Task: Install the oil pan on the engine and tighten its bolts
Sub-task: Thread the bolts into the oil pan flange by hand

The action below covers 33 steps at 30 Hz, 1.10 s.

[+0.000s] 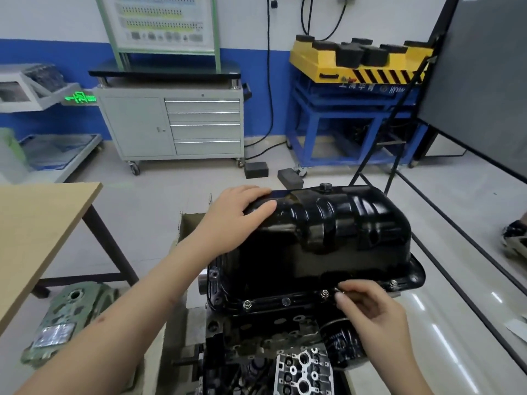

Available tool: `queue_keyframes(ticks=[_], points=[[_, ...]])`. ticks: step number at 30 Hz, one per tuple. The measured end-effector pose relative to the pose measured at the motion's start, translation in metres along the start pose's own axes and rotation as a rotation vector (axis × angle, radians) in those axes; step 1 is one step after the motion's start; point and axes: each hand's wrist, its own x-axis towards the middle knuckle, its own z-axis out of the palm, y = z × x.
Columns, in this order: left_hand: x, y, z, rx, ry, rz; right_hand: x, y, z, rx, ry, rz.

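Note:
The glossy black oil pan (336, 223) sits upside down on top of the engine (271, 346), its flange along the near edge. My left hand (236, 212) lies flat on the pan's far left top, fingers straight. My right hand (368, 309) is at the near flange, fingertips pinching a small bolt (339, 290) over a flange hole. Other bolts (247, 304) (323, 294) (393, 283) stand in the flange to either side.
A wooden table (37, 232) stands at the left, with a green metal casing (65, 323) on the floor under it. A cardboard box (182, 232) flanks the engine. A grey tool cabinet (174, 124) and a blue and yellow stand (350, 104) are behind. Someone's shoe (516, 232) shows at the right edge.

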Motion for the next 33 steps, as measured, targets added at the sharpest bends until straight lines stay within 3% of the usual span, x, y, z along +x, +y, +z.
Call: queue_keyframes(ticks=[17,27,33], points=[[-0.004,0.005,0.011,-0.252,0.198,-0.23,0.026,0.016,-0.05,0.079,-0.117,0.149],[-0.009,0.01,0.015,-0.348,0.307,-0.218,0.028,0.02,-0.043,0.122,-0.152,0.176],[-0.01,0.004,0.016,-0.349,0.293,-0.19,0.022,0.01,-0.036,0.117,-0.16,0.155]])
